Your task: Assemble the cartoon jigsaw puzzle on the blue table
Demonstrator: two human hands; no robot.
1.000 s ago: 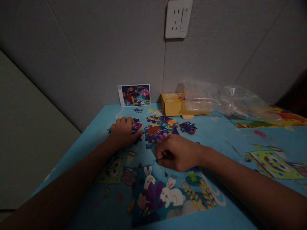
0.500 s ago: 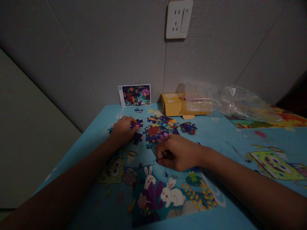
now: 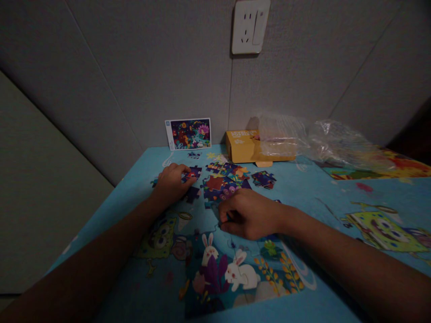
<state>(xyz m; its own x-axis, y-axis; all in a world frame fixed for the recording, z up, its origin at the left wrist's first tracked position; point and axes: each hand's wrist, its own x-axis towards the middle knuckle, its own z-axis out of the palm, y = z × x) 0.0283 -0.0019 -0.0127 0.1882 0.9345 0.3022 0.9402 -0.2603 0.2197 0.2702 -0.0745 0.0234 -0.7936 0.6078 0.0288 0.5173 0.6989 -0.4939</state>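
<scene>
My left hand [image 3: 172, 183] rests low over loose pieces at the table's left, thumb and index finger apart. Touching its fingertips is a dark purple jigsaw piece with a red patch [image 3: 195, 173]; another dark piece [image 3: 192, 194] lies below the thumb. My right hand [image 3: 249, 214] is closed in a pinch at the upper edge of the partly assembled jigsaw puzzle [image 3: 242, 276], which shows white rabbits and plants. A bit of a teal puzzle piece shows at its fingers, mostly hidden by them. Beyond that hand lies a heap of loose jigsaw pieces [image 3: 215, 185].
A picture card [image 3: 191, 134] leans on the wall at the back. Beside it stand a yellow puzzle box [image 3: 244, 148] and crumpled clear plastic bags [image 3: 343, 143]. Another small pile of pieces [image 3: 264, 179] sits right of the heap. A wall socket [image 3: 251, 27] is above.
The piece with the red patch shows a little more beyond my left fingertips. My right hand stays in the same place, and the view has shifted very slightly.
</scene>
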